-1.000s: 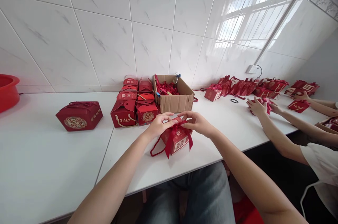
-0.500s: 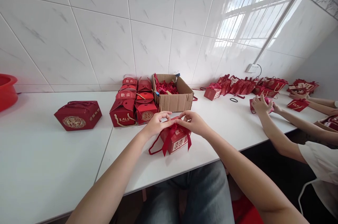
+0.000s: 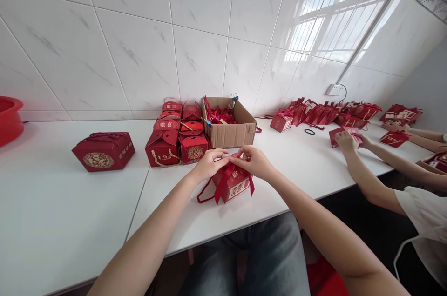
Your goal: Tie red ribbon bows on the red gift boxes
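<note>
My left fingers (image 3: 219,152) and right fingers (image 3: 243,163) are closed on the red ribbon (image 3: 222,185) atop the small box (image 3: 239,190), which stands on the tabletop (image 3: 174,221) directly beneath them. I judge that uneven pull between the two could let the ribbon slip or sit crooked, and that hard pressure could crease the box's top.

Bright and cool across the scene now, daylight-pale! Glaring hard up at the right, off the glossy wall tiles (image 3: 199,42), with a barred window reflection (image 3: 324,16) nearly blown out to white. Down below, just soft, faint shadows on the white table (image 3: 70,221), then deep, murky black beneath it on the right. Fairly crisp mid-frame, softer on the far boxes (image 3: 401,113). And out wide, stretched edges, leaning tile lines, a dark top-right corner.
</note>
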`<state>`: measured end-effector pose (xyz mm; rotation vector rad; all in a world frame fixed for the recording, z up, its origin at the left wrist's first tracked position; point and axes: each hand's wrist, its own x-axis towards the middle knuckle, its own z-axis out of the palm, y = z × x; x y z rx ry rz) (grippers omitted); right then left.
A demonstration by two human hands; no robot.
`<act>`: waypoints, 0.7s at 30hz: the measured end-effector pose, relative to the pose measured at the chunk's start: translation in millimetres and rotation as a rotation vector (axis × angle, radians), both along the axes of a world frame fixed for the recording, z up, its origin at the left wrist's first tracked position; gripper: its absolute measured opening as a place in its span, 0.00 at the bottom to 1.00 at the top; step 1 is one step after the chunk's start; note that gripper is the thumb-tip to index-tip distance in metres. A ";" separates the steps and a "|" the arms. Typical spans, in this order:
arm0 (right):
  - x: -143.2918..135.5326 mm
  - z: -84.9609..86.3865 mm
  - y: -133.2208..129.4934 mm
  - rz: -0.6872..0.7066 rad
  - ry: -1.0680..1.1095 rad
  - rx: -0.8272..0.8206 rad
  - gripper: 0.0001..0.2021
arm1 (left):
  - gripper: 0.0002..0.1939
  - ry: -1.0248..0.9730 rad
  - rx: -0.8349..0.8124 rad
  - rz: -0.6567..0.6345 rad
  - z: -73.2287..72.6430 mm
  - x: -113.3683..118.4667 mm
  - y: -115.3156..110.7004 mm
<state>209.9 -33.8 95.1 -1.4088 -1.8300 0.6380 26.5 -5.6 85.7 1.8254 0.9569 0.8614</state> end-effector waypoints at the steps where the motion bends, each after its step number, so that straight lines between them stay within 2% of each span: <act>1: -0.2 -0.2 0.3 -0.001 -0.001 0.000 0.20 | 0.17 -0.016 -0.024 -0.002 -0.7 0.7 -0.2; 5: -1.4 -0.8 0.9 -0.008 -0.018 -0.002 0.20 | 0.20 -0.130 -0.183 -0.065 -3.6 3.6 -1.2; 8: -3.0 -0.9 0.3 -0.024 -0.034 -0.001 0.20 | 0.22 -0.168 -0.226 -0.088 -4.8 4.3 -1.3; 13: -4.5 -1.8 -0.9 -0.016 -0.035 -0.025 0.21 | 0.22 -0.147 -0.187 -0.046 -6.4 3.7 0.5; 21: 3.6 -1.7 -0.6 0.074 -0.049 -0.090 0.20 | 0.18 -0.024 0.031 0.046 -6.5 3.8 1.4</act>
